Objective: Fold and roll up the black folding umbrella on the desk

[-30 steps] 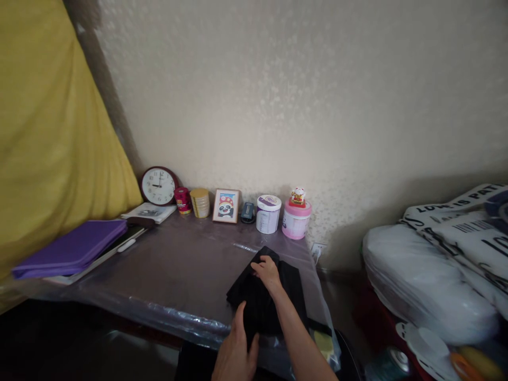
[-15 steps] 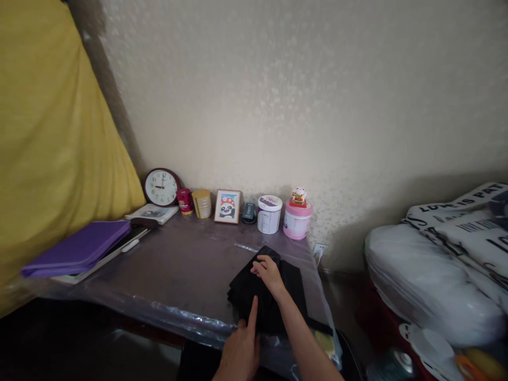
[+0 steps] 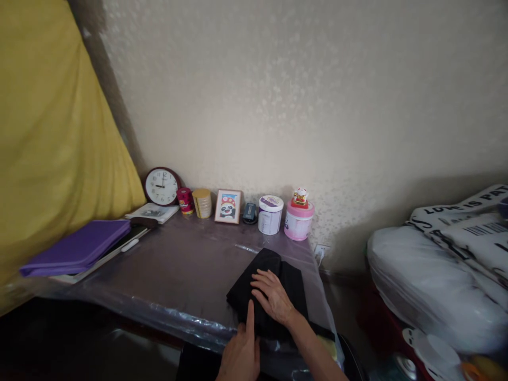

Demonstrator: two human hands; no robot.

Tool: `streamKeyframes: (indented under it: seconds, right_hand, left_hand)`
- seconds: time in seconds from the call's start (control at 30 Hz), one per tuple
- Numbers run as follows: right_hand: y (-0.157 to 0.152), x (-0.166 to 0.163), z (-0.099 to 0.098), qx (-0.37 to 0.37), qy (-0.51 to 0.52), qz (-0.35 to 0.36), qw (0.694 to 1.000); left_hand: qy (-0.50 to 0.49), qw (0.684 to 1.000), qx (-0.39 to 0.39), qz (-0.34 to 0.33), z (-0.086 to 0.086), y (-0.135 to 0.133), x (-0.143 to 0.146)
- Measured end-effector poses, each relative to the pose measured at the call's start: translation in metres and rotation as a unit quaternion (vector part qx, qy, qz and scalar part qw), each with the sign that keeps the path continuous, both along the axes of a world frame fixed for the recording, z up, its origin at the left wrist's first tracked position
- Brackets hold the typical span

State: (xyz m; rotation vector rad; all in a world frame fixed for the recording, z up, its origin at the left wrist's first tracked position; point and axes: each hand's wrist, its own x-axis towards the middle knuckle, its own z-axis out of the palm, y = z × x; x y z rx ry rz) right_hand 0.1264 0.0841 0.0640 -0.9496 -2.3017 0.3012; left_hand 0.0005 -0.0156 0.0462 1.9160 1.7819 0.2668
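A folded black cloth point(image 3: 293, 280) lies near the front right corner of the table; I cannot make out what kind of item it is. My right hand point(image 3: 273, 296) rests flat on top of it, fingers stretched out towards the left. At the cloth's near edge is my left hand point(image 3: 240, 349), its index finger extended forward onto the fabric. The other fingers of that hand are bent and partly hidden. A black strip point(image 3: 322, 330) reaches from the cloth towards the table's right edge.
Clear plastic covers the table point(image 3: 178, 270). Along the wall stand a clock point(image 3: 162, 186), a red can point(image 3: 184, 201), a picture frame point(image 3: 228, 206), a white tub point(image 3: 270, 216) and a pink tub point(image 3: 298, 222) bearing a cat figurine point(image 3: 300, 197). A purple folder point(image 3: 79, 246) lies left.
My right hand has come down from a raised, curled pose to lie flat on the cloth. The cloth's left side looks smoother. My left hand has barely moved.
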Motion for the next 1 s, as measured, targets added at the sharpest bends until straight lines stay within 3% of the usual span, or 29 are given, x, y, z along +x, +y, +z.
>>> streamKeyframes:
  seconds: [0.27,0.4,0.5,0.67,0.77,0.83,0.9,1.0]
  right_hand:
    - [0.073,0.006,-0.008,0.048,-0.076,-0.106,0.99]
    - [0.082,0.0,-0.006,0.078,-0.101,-0.178,0.976]
    - [0.067,-0.013,-0.006,0.088,-0.111,-0.152,0.978]
    - [0.018,-0.04,-0.001,0.019,-0.138,-0.038,0.99]
    - [-0.012,-0.045,0.014,-0.07,-0.11,0.044,0.99]
    - [-0.026,-0.039,0.025,-0.146,-0.026,0.085,0.985]
    - [-0.032,-0.021,0.03,-0.176,0.084,0.054,0.979]
    - [-0.028,0.022,0.02,-0.126,0.195,-0.147,0.961]
  left_hand:
    - [0.002,1.0,-0.026,0.009,-0.004,0.004,0.001]
    - [-0.008,1.0,-0.015,0.007,-0.009,0.005,0.001]
    - [-0.008,1.0,-0.006,0.007,-0.012,0.004,0.0]
    - [0.002,1.0,-0.007,0.012,-0.008,0.003,0.001]
    - [0.014,0.999,-0.031,0.002,-0.005,0.003,0.001]
    - [0.01,1.0,-0.024,-0.006,-0.004,0.002,0.001]
    - [0.003,1.0,-0.007,-0.002,-0.004,0.001,0.0]
    - [-0.011,1.0,0.01,0.004,-0.007,-0.001,-0.001]
